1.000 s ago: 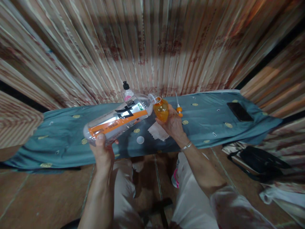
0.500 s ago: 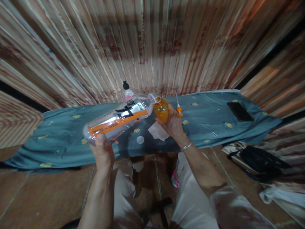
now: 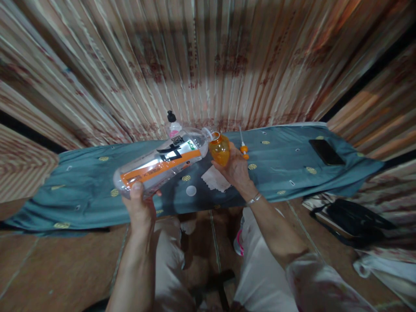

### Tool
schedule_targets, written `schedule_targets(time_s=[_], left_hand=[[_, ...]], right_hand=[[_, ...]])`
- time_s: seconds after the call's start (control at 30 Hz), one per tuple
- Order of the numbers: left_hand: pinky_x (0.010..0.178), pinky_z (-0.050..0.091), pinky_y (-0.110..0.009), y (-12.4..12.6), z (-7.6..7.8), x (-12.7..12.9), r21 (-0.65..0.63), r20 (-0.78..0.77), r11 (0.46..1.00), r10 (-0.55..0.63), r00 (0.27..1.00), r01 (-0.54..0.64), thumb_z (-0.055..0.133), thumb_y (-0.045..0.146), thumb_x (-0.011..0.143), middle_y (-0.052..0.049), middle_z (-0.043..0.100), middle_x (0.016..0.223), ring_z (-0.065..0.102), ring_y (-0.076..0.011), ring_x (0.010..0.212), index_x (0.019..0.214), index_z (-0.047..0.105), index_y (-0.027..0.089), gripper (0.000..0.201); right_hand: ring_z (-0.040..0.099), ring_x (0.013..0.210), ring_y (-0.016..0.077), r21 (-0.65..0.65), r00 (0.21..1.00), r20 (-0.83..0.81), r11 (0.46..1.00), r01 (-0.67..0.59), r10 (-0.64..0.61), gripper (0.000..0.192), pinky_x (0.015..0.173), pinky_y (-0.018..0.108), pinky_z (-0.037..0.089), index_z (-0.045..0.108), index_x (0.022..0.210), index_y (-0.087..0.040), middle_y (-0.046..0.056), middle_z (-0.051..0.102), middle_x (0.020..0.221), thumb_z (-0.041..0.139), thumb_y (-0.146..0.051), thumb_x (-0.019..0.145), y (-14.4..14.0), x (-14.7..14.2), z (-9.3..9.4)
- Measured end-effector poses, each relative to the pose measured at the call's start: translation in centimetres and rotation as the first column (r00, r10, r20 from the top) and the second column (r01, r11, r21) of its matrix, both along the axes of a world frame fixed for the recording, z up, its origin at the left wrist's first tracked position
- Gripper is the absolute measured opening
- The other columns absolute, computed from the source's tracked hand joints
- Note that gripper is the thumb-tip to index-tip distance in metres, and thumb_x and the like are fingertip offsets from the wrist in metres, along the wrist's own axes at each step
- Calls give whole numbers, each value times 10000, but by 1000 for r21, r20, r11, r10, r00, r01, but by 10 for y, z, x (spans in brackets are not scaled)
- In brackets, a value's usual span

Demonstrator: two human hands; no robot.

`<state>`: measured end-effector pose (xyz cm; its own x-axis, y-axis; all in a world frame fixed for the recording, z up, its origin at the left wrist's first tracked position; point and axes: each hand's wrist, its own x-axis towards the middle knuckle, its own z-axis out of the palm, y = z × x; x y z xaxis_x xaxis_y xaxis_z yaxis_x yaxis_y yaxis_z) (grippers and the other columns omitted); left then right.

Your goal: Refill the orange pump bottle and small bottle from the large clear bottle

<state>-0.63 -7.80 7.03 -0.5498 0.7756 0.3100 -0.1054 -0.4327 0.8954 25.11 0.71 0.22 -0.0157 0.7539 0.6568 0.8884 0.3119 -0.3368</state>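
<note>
Pretty dim indoor shot with a warm orange-brown cast all over. Light seems to come from above and behind, since there's a broad dark shadow band across the top of the curtain (image 3: 201, 52) and a shadow on the blue cloth (image 3: 292, 173) under the clear bottle (image 3: 162, 162). Heavy fisheye: the curtain folds fan out and smear toward the corners. Edges are soft and streaky, the middle is sharper but grainy. Small glare streaks on the bottle plastic.
</note>
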Motion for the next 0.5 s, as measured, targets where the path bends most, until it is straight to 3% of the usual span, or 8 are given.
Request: schedule_targets(time_s=[0.37,0.5], left_hand=[[450,426,-221,-1,-1,-1,0,-18,1000,-18,1000,18,759,542,705,-66,692,979,591,-173,721,981,654,219,438],[425,401,-216,0,-1,-1,-1,10,1000,-6,1000,6,792,561,649,-68,680,943,582,-169,694,972,653,205,500]], right_hand=[[662,1262,389,13,1000,-18,1000,-22,22,841,1086,600,546,386,1494,-75,282,666,1341,722,-582,912,0,0,-1],[646,1279,385,-6,999,-26,1000,-19,19,836,1098,600,534,370,1511,-96,272,653,1359,700,-592,924,1,0,-1]])
